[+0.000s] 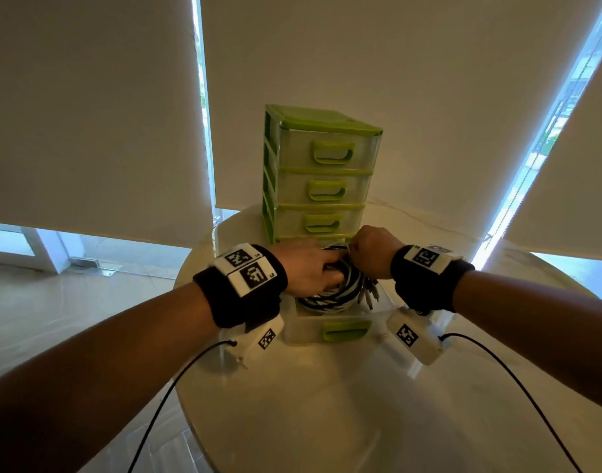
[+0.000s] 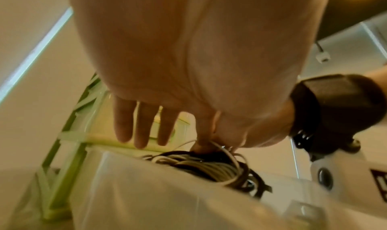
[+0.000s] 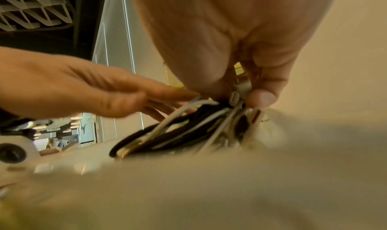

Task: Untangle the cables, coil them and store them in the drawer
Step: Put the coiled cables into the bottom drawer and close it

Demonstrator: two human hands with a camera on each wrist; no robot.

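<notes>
Both forearms reached fwd over the round table (image 1: 327, 421), its near half bare. L hand (image 1: 306, 268) lay on the coiled cables (image 1: 330, 295) w/ fingers (image 2: 142, 127) straight, index pressing into the coil's far side. R hand (image 1: 371, 250) pinched white connector ends (image 3: 240, 91) btwn thumb and fingers at the coil's right edge. Coil sat inside the pulled-out bottom drawer (image 1: 340, 319), close to its walls. Green drawer unit (image 1: 313, 172) stood right behind, upper three drawers closed.
</notes>
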